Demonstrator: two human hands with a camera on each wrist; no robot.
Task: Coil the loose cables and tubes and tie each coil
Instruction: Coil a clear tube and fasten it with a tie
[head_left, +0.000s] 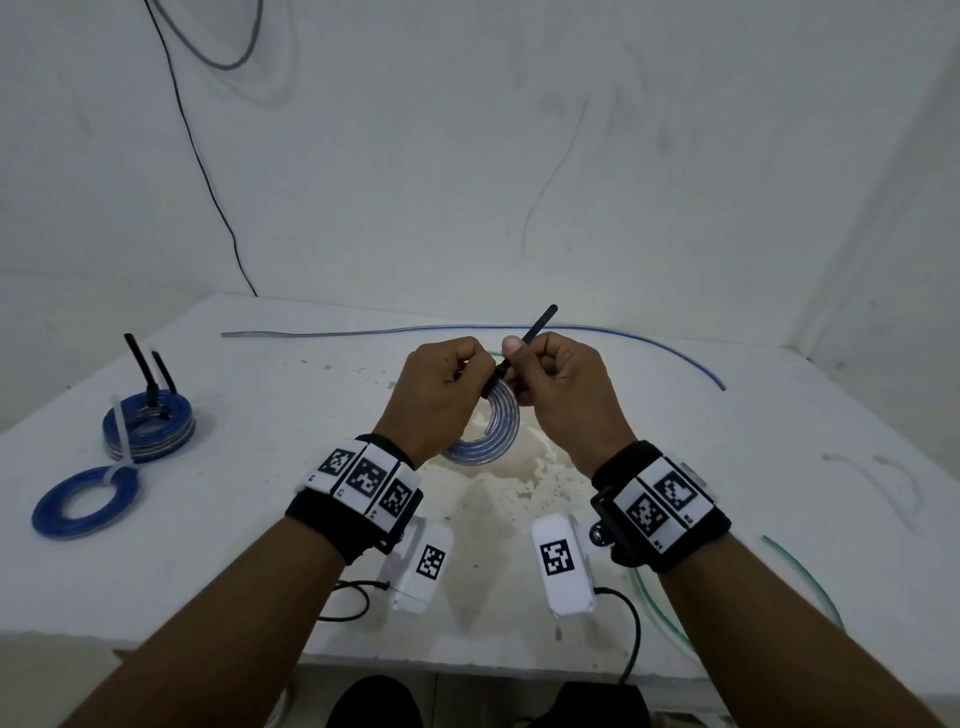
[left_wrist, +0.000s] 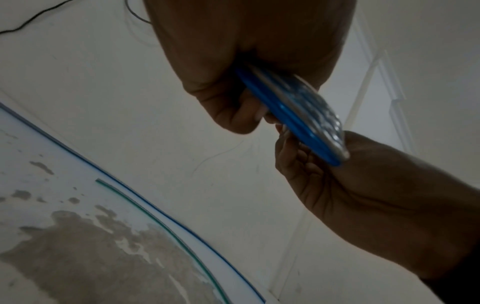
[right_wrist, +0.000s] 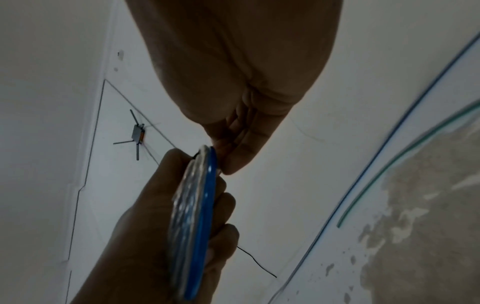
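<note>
Both hands are raised above the middle of the white table (head_left: 270, 395). My left hand (head_left: 441, 384) grips a flat coil of blue and clear tubing (head_left: 485, 434), seen edge-on as the coil (left_wrist: 293, 115) and the coil (right_wrist: 194, 216) in the wrist views. My right hand (head_left: 550, 379) pinches a black cable tie (head_left: 524, 343) that wraps the coil's top, its tail pointing up and away. The tie's head is hidden between the fingers.
Two tied blue coils lie at the left: a stacked one (head_left: 149, 428) with black tie tails upright and a flat one (head_left: 85, 501) with a white tie. A loose blue tube (head_left: 519, 328) curves along the back. A green tube (head_left: 800, 582) lies at the right front.
</note>
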